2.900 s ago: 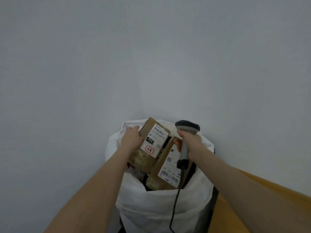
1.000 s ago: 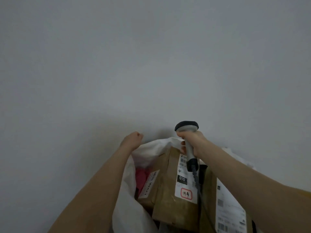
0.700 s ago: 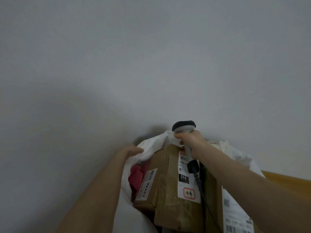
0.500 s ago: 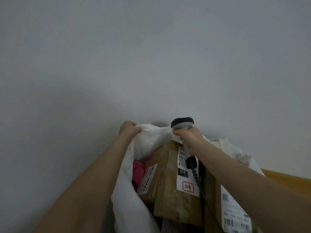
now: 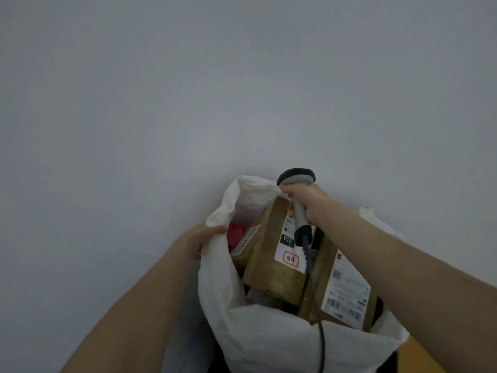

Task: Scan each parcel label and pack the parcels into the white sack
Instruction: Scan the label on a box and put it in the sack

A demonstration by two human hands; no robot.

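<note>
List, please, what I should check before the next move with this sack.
1. Left hand grips the white sack rim: ok.
2. Right hand holds the scanner: ok.
3. Sack mouth open: ok.
4. Parcel marked 010 inside the sack: ok.
5. Scanner cable clear of the sack: not ok, it trails across the opening.
6. All labels scanned: cannot tell.
</note>
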